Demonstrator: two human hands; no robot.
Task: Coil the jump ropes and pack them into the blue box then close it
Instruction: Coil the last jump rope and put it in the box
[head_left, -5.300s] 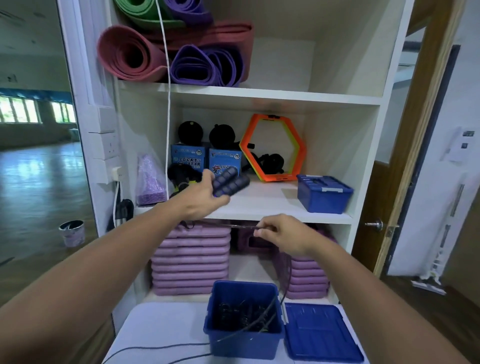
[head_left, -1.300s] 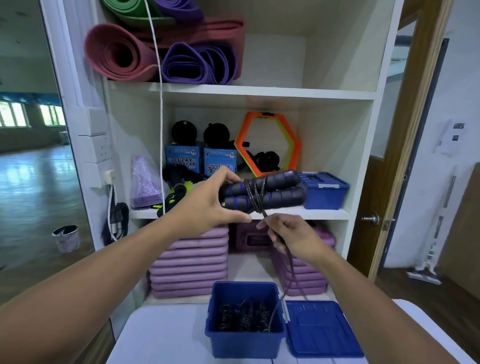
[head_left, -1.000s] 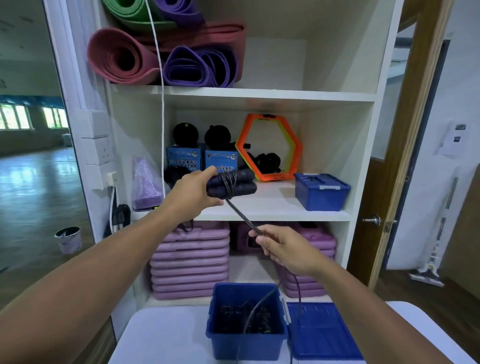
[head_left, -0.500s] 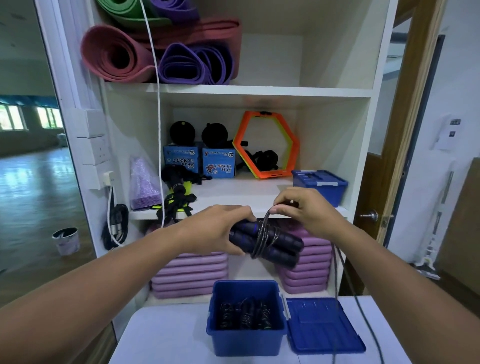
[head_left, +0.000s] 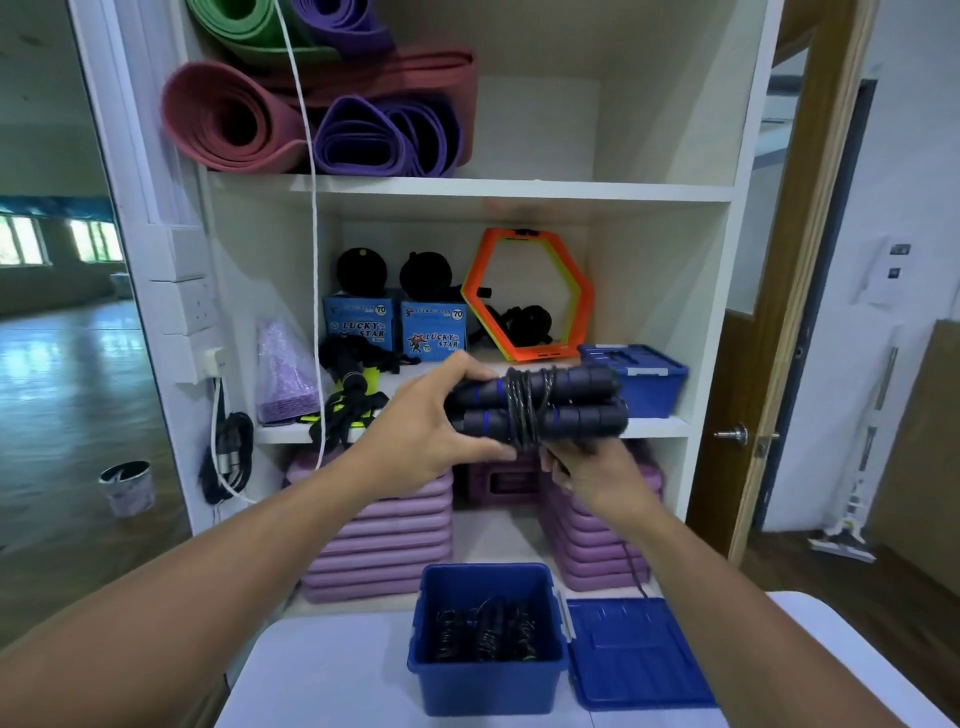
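Left hand grips jump rope handles — right hand pinches cord beneath; blue box open on bench.

Black, blue-banded jump rope handles; blue box.

A fitness studio's store is indicated: rolled exercise mats are kept on the top shelf, an orange hexagonal agility ring is propped below, purple pads are stacked lowest, and a polished hall floor is seen alongside.
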